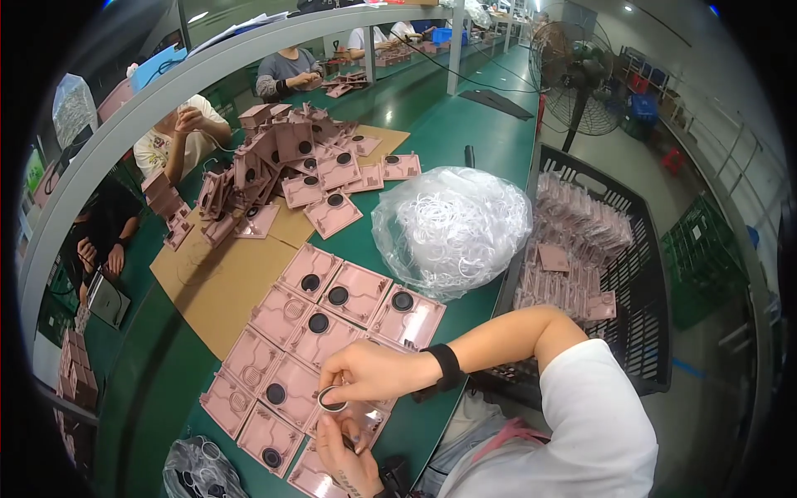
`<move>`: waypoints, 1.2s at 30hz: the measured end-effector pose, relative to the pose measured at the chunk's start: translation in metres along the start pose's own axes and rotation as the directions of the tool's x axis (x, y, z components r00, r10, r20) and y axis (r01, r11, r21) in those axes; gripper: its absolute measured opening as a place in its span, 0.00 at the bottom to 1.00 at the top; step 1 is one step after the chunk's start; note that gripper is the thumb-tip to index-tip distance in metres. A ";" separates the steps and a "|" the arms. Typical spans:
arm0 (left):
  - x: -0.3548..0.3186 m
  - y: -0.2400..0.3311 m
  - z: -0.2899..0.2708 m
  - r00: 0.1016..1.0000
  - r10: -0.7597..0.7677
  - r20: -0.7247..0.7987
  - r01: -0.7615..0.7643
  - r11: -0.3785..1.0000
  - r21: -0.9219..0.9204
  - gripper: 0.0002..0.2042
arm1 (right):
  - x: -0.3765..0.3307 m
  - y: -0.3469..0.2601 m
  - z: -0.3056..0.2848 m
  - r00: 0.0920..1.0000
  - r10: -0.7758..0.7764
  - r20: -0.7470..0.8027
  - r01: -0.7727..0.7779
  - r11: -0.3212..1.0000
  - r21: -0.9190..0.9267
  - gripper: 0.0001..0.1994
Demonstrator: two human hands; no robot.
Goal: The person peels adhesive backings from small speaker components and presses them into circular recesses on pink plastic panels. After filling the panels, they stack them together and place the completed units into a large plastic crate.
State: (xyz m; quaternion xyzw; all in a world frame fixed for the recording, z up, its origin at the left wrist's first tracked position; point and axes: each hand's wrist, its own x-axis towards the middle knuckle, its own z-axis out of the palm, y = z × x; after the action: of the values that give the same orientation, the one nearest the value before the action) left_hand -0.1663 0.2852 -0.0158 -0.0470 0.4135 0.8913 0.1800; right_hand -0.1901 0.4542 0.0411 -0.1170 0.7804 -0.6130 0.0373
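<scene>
With twelve taken as the top of the view, a white-rimmed disc [333,401] with a dark middle is held by the right hand [365,371], at about eight o'clock from the middle of that hand. It is pinched between thumb and fingertips, the other fingers being folded in behind. From the left hand [339,452] it is found at about twelve o'clock, just beyond the fingertips. The right hand is thus placed nearer, with the disc in its grip. The left fingers are seen bent, neither spread flat nor made into a fist; whether anything is pinched by them, or the rim is touched, cannot be told.

No long axis is offered by the disc itself, since it is round; its outline is slightly flattened by the angle, being drawn out roughly between nine and three o'clock. It is held over the pink panels [300,375], which are laid edge to edge in rows running from about one to seven o'clock. The nearest dark disc [276,393] on a panel is seen at nine o'clock from the pinched one.

A clear bag of white rings [452,232] is set on the green table [477,129] at one o'clock from the right hand; more panels are held in a black crate [652,282] at two o'clock.
</scene>
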 end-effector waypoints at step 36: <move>-0.001 -0.005 0.012 0.979 0.158 -0.127 -0.125 0.963 0.237 0.05 | 0.008 0.020 -0.005 0.997 0.040 0.062 -0.049 0.987 0.151 0.13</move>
State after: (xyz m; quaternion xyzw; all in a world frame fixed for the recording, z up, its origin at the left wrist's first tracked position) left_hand -0.1626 0.2973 -0.0115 -0.0611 0.5273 0.8428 0.0893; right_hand -0.2018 0.4619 0.0234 -0.1145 0.7322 -0.6663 0.0826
